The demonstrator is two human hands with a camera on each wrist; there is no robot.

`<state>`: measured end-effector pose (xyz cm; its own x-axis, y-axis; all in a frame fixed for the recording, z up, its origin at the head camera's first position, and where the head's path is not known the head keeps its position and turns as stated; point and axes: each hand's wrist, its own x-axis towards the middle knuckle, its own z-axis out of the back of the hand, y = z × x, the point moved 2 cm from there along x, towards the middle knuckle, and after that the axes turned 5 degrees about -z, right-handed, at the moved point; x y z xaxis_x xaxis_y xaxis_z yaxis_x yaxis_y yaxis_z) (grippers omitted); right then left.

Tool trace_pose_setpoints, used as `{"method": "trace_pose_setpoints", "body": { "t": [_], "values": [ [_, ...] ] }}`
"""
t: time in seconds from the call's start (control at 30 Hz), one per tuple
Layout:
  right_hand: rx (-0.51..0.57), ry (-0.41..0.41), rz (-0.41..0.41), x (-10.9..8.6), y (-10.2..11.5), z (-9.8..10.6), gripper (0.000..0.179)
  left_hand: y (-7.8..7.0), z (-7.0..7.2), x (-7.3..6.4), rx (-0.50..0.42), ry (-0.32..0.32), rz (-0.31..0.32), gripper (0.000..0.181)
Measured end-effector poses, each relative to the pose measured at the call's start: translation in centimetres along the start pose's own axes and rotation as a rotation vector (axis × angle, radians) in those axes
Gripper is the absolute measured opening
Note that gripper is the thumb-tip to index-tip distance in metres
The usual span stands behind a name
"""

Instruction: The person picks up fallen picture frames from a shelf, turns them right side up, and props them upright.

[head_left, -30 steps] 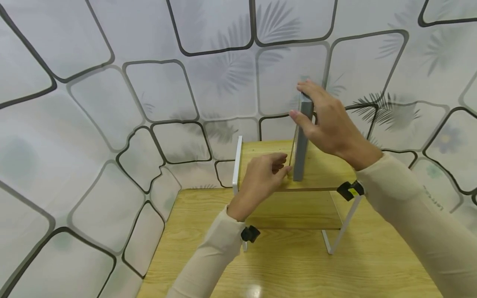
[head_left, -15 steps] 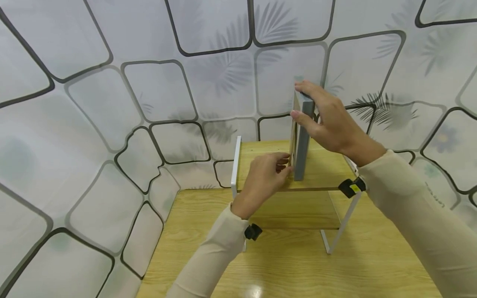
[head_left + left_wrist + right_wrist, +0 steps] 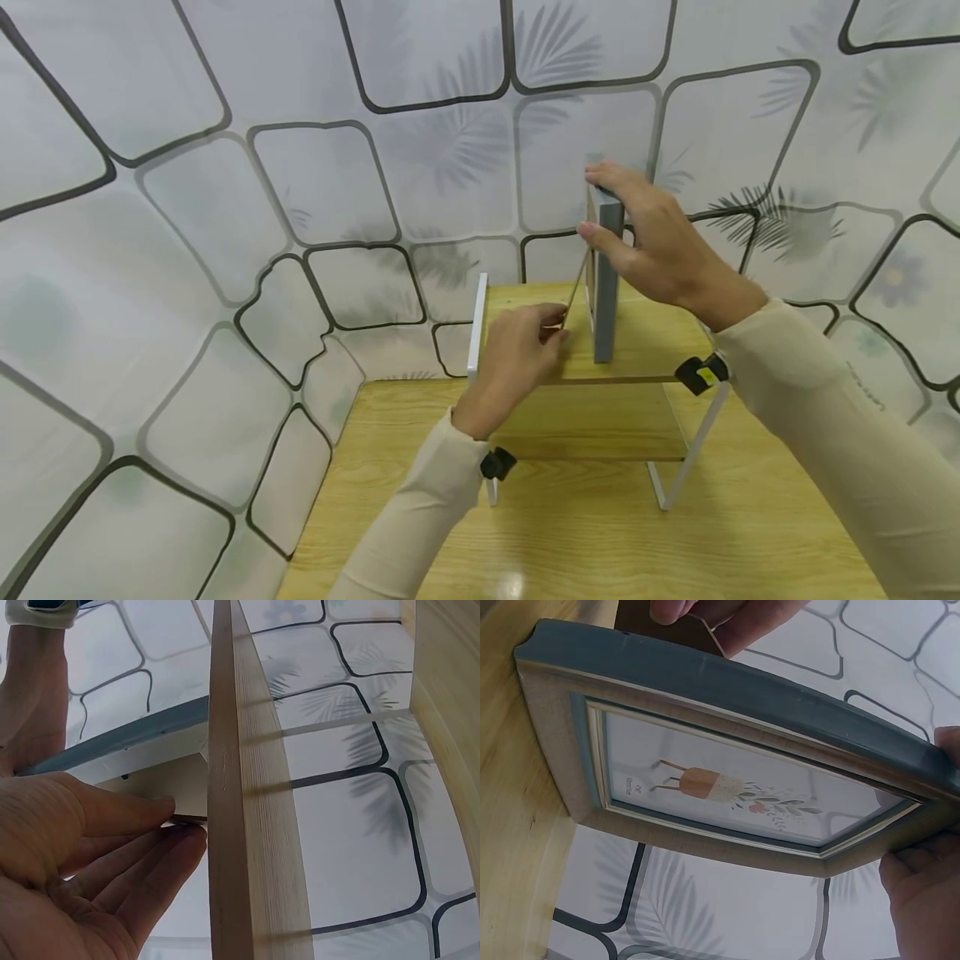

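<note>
The left grip point(image 3: 516, 358) pinches a thin brown panel point(image 3: 686, 634) that slants up rightward to the picture frame point(image 3: 608, 292), held long-axis upright by the right grip point(image 3: 662, 250).

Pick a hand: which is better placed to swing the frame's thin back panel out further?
Likely the left hand: it pinches the panel, while the right hand holds the upright frame near its top.

A frame point(image 3: 606, 292) stands on a rack point(image 3: 660, 346) upon the table point(image 3: 600, 542), wall point(image 3: 450, 183) behind.
</note>
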<state>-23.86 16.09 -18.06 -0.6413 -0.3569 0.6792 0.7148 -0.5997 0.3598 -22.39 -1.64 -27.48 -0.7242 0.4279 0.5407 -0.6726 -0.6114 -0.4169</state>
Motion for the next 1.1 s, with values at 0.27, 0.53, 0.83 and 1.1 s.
{"method": "trace_pose_setpoints", "body": {
  "t": [0.27,0.53,0.83,1.1],
  "values": [
    [-0.009,0.041,-0.022,0.6,0.7,-0.6,0.056,0.8,0.8,-0.2,0.042,-0.014,0.006,0.027],
    [-0.022,0.088,-0.028,1.3,1.4,-1.4,0.055,1.6,1.5,-0.4,0.055,-0.049,0.014,0.023],
    [-0.031,0.138,-0.022,2.1,2.0,-2.7,0.056,2.5,2.2,-0.7,0.074,-0.071,0.037,0.021],
    [-0.038,0.143,0.002,2.7,2.3,-3.7,0.057,2.9,2.3,-0.8,0.059,-0.032,0.083,0.021]
  ]
}}
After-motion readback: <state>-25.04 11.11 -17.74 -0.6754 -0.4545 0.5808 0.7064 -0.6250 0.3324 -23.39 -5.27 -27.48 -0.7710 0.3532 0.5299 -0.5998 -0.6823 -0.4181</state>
